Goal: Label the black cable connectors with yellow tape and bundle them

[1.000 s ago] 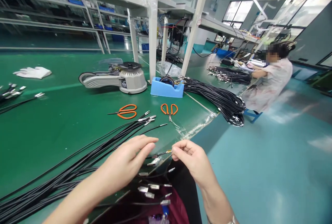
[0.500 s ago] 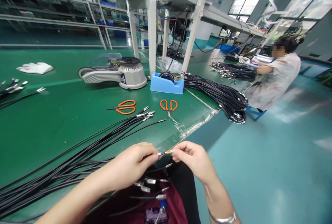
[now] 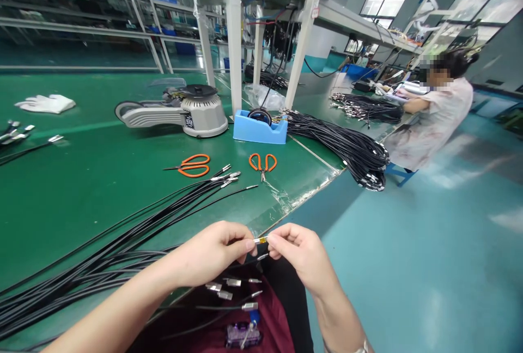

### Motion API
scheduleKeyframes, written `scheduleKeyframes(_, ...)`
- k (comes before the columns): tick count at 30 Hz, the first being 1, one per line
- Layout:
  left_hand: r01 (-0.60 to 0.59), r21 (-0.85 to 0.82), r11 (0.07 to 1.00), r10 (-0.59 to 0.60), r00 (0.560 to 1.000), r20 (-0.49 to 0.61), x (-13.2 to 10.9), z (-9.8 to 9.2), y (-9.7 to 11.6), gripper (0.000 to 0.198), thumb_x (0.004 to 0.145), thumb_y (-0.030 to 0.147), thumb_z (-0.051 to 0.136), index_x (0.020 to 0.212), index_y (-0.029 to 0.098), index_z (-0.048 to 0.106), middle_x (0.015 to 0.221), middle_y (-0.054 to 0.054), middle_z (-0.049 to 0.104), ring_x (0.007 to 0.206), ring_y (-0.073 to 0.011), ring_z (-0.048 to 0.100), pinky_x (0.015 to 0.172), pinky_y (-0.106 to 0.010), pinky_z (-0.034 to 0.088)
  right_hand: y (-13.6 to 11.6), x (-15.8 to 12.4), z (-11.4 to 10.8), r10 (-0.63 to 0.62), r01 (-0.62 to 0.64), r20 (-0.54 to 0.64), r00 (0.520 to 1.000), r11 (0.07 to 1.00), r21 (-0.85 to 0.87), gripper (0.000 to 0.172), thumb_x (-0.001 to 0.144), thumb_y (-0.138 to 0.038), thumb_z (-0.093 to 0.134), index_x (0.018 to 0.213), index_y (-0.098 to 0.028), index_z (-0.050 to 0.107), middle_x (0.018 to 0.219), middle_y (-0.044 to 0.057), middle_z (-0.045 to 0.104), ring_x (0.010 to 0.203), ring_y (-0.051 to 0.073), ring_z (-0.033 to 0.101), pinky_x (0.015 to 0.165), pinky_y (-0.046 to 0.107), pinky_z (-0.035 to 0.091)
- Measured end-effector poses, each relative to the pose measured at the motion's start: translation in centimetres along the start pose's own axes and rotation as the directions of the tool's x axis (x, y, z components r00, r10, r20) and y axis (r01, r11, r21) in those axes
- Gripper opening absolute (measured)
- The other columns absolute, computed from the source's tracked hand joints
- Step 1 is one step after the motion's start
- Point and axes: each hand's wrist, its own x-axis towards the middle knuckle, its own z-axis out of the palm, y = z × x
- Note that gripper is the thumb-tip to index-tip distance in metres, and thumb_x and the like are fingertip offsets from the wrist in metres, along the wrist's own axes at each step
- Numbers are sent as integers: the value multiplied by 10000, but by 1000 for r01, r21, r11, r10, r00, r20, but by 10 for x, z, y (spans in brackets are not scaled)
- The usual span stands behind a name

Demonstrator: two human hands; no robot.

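Between my hands, just off the table's front edge, is the metal-tipped end of a black cable (image 3: 262, 240) with a yellow band on it. My left hand (image 3: 220, 245) pinches this end from the left, thumb against fingers. From the right, my right hand (image 3: 295, 249) is closed at the tip beside the yellow band; its fingertips cover what they grip. Below, more cable ends with silver connectors (image 3: 233, 282) hang over my lap. A bundle of black cables (image 3: 163, 211) lies on the table to the left of my hands.
Two orange-handled scissors (image 3: 195, 166) lie ahead on the green table (image 3: 102, 189). Behind them stand a grey tape machine (image 3: 200, 116) and a blue tape dispenser (image 3: 260, 131). A large cable bundle (image 3: 343, 140) overhangs the edge at right. Another person (image 3: 437, 108) sits farther right.
My left hand has slid right along the cable, closer to my right hand, so less of the end shows between them. The view has shifted slightly.
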Motion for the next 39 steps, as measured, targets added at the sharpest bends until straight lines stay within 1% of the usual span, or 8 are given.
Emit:
scheduleKeyframes(6,-17,131,991,27,997,-74,2,8,10,332,875,400,417,695,182,591,659,26,553,642,-140,501,610,-228,372,-2,-4,3,66,-62,-62,996,996,68,339,627,-440,793,644,-128,663,586,17,655,534,120,591,567,252,503)
scheduleKeyframes(11,37,-32,999,-36,999,10,-1,7,10,351,851,463,455,688,178,578,576,48,484,503,-103,425,475,-201,326,3,-7,2,42,-40,-26,999,997,63,302,670,-413,777,657,-132,664,603,20,663,544,118,595,567,246,506)
scheduleKeyframes(14,61,-82,995,-59,998,36,-3,8,9,348,836,481,474,721,177,598,588,45,494,489,-100,435,450,-194,321,6,-9,2,28,-27,-15,1000,997,77,288,682,-400,775,659,-135,665,601,18,667,547,119,601,573,246,508)
scheduleKeyframes(23,-17,116,993,23,998,-53,2,17,9,314,861,356,442,672,181,622,649,19,575,613,-136,528,591,-223,389,8,-15,5,21,-22,11,1000,992,120,254,698,-371,766,662,-141,665,601,13,672,565,124,612,592,246,512)
scheduleKeyframes(30,-80,200,977,108,985,-131,-3,40,6,306,890,249,423,745,201,689,759,-20,669,733,-157,603,673,-233,438,17,-17,0,78,-79,26,997,993,85,333,687,-442,766,663,-134,642,602,15,638,563,124,580,585,251,480)
scheduleKeyframes(33,-143,296,945,209,956,-206,-10,37,-1,282,924,263,413,941,234,692,872,-31,687,847,-178,608,788,-275,455,24,-18,-3,81,-82,11,997,992,100,345,688,-458,761,666,-139,633,607,8,622,570,122,564,587,247,464)
scheduleKeyframes(36,-104,450,887,299,872,-387,-10,13,-16,279,918,263,443,1124,232,628,962,-54,665,927,-206,578,843,-328,454,37,-20,-6,120,-120,1,993,991,61,338,708,-454,746,670,-142,622,619,10,625,580,125,566,593,250,456)
scheduleKeyframes(39,-1,538,843,317,809,-495,6,-18,-34,246,911,248,443,1049,188,638,946,-73,642,932,-226,557,854,-369,451,53,-21,-10,195,-195,7,981,980,-27,368,691,-483,746,646,-141,618,605,21,634,558,136,571,580,268,453)
